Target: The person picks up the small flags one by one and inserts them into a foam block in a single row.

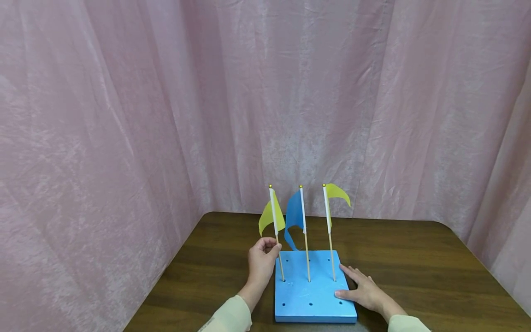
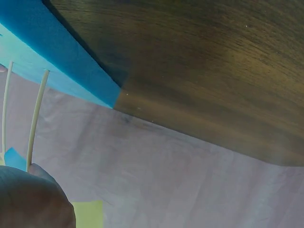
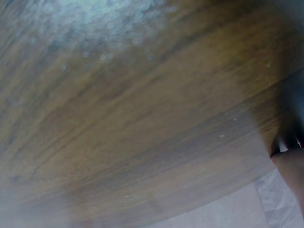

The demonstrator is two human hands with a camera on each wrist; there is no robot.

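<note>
At lower centre, the left hand pinched the left yellow flag by its stick, while the right hand lay flat-fingered against the blue foam block.

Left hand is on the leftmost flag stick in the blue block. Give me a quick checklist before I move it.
1. Left hand pinches the left yellow flag stick: ok.
2. Right hand lies flat on the foam block edge, steadying it: ok.
3. Blue flag and right yellow flag stand upright in their holes: ok.
4. Stick tip seated in its hole: ok.
5. Front holes free: ok.
</note>
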